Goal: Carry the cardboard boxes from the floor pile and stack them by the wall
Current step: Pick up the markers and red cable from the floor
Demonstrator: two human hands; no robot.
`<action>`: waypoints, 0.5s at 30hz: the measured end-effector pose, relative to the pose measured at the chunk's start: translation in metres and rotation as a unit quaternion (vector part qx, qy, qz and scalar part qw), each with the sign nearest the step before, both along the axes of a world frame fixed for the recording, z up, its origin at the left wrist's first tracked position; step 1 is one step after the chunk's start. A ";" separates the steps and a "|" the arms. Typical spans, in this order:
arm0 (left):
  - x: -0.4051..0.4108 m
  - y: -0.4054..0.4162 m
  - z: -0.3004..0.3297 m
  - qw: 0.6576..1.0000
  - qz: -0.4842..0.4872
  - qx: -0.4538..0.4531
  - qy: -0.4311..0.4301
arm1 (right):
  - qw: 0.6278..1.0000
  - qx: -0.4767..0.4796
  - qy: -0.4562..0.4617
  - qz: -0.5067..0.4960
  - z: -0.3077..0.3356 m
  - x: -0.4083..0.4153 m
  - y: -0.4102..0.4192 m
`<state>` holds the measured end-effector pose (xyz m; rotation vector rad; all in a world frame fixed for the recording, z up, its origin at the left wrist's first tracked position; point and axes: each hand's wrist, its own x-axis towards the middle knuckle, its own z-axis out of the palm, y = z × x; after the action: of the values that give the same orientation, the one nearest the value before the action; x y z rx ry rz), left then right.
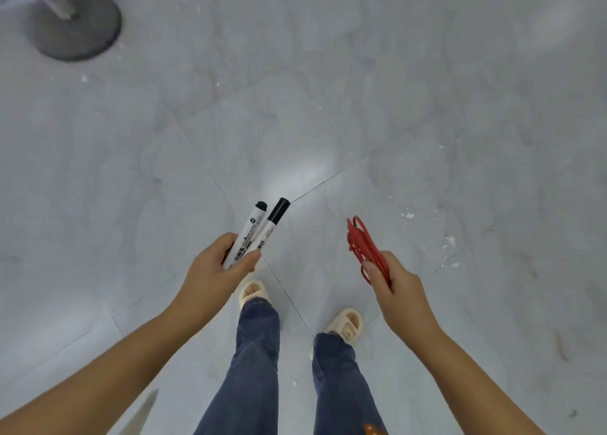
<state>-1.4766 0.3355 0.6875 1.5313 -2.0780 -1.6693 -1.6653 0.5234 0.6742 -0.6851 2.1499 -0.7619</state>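
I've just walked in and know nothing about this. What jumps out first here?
Both hands are full: the left hand grips two white markers with black caps, and the right hand holds a bundle of red bands. Below are jeans and pale sandals on grey floor tiles; a round metal stand base sits top left.

L hand (213, 270) grips 2 white markers (250, 234); R hand (399, 293) red cord (363, 247).

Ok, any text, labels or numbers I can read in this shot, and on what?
Left marker: dark print and a small round logo along the barrel, too blurred to read.
Right marker: large dark characters near the left hand, not legible.
Red cord in the right hand: no text.
Floor, pedestal base: none.
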 end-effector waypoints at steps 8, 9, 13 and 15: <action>0.054 0.057 0.094 0.988 0.144 -0.048 0.041 | 0.994 -0.087 0.034 0.059 0.100 0.025 0.016; 0.059 0.071 0.100 0.983 0.170 -0.050 0.043 | 0.992 -0.095 0.033 0.075 0.107 0.026 0.021; 0.079 0.148 0.119 0.949 0.306 -0.066 0.043 | 0.979 -0.117 0.032 0.163 0.120 0.020 0.050; 0.093 0.193 0.123 0.926 0.371 -0.061 0.044 | 0.971 -0.121 0.020 0.205 0.122 0.015 0.067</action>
<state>-1.3836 0.5288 0.8105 1.8275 -1.2579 -1.2530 -1.6500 0.5902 0.7962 -1.2354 1.8738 -0.7906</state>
